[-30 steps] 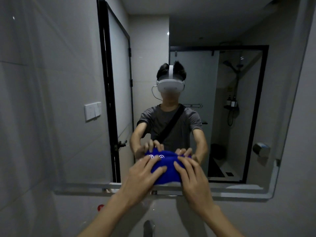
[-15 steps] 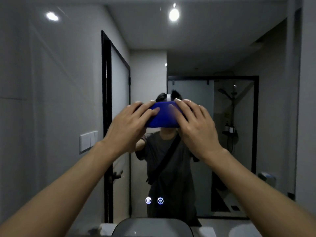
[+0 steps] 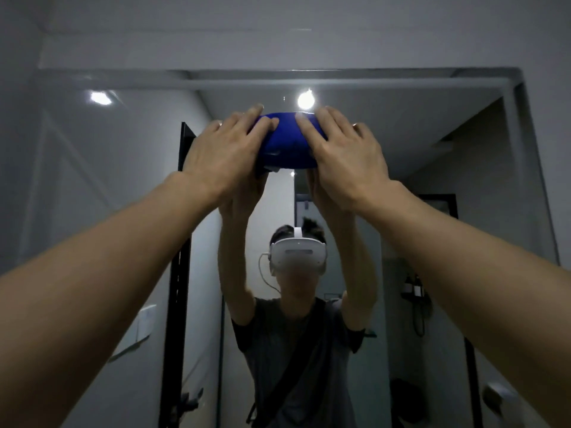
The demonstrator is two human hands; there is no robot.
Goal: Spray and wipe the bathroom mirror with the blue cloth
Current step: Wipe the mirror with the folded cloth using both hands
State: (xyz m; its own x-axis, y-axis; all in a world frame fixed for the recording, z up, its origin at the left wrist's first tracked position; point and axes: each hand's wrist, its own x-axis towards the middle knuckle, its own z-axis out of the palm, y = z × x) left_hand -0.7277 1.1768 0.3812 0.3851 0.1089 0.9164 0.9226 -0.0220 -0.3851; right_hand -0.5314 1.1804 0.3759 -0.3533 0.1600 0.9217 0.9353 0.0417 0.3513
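The blue cloth [image 3: 287, 145] is pressed flat against the bathroom mirror [image 3: 432, 143], high up near the mirror's top edge. My left hand [image 3: 225, 152] lies over the cloth's left half with fingers spread on it. My right hand [image 3: 346, 152] covers its right half the same way. Both arms reach up and forward. The glass reflects a person with raised arms below the cloth. No spray bottle is in view.
The mirror's top frame [image 3: 278, 78] runs just above my hands, with grey wall above it. Reflected in the glass are a black door frame [image 3: 179, 273], a wall switch [image 3: 145, 324], a ceiling light [image 3: 305, 100] and a shower area at the right.
Both hands have slid the blue cloth up the mirror, from its bottom edge through mid-height to near the top. The view has tilted upward with them.
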